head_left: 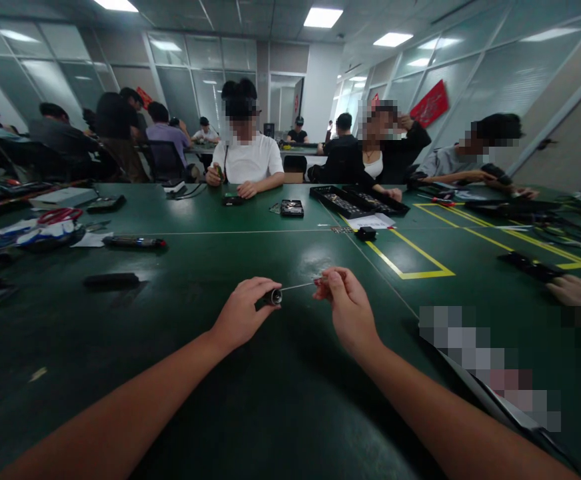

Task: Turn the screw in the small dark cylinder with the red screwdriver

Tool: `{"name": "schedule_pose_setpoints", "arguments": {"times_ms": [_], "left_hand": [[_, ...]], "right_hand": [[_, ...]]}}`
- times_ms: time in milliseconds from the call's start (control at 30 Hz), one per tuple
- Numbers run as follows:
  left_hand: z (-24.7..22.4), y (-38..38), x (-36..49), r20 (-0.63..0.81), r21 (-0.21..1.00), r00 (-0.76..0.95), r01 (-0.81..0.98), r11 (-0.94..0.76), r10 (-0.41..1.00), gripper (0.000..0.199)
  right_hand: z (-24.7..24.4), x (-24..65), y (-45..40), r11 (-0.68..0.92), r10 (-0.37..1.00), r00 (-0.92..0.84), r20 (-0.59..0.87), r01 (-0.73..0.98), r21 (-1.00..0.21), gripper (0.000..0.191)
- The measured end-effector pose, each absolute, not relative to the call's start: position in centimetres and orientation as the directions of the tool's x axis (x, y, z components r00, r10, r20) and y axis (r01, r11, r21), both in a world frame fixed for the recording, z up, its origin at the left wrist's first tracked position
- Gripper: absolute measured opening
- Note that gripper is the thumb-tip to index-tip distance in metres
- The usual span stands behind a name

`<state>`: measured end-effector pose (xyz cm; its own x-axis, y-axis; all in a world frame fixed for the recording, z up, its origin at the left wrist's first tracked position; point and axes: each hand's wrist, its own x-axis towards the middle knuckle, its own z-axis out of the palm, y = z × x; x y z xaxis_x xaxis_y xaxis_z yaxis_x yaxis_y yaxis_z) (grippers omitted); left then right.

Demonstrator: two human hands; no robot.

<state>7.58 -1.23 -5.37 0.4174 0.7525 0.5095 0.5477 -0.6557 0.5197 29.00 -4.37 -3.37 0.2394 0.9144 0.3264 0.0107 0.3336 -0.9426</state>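
Observation:
Over the green table [270,373], my left hand [244,308] is closed round a short dark cylinder [274,297] whose open, silver-rimmed end faces me. My right hand [344,303] pinches a thin metal rod [298,287]; something small and reddish shows at the fingertips. The rod stretches left from those fingers to the rim of the cylinder. Whether it touches the rim or reaches inside, I cannot tell. My fingers hide much of the cylinder and the rod's right end.
To the left lie a dark oblong case [111,281] and a pen-like tool [134,243]. Black parts trays [340,202] sit farther back, near yellow tape [425,274]. A blurred-out flat object [490,373] is at right, close to another person's hand [578,297]. Several people sit beyond.

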Motion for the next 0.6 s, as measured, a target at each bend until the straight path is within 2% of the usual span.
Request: {"name": "schedule_pose_setpoints", "arguments": {"times_ms": [233,367,600], "left_hand": [[-5.36,-1.1,7.53,0.519,0.502,0.399,0.573,-0.647,0.756,0.037],[-5.56,-0.98,7.5,0.521,0.496,0.401,0.577,-0.649,0.754,0.037],[-5.76,-0.71,7.35,0.487,0.558,0.351,0.579,-0.594,0.8,0.033]], "right_hand": [[-3.25,29.2,-4.93,0.381,0.9,0.12,0.419,0.249,-0.89,0.022],[-3.23,29.23,-5.06,0.374,0.902,0.098,0.42,0.306,-0.875,0.023],[-3.23,29.27,-5.06,0.355,0.905,0.108,0.412,0.345,-0.869,0.023]]}}
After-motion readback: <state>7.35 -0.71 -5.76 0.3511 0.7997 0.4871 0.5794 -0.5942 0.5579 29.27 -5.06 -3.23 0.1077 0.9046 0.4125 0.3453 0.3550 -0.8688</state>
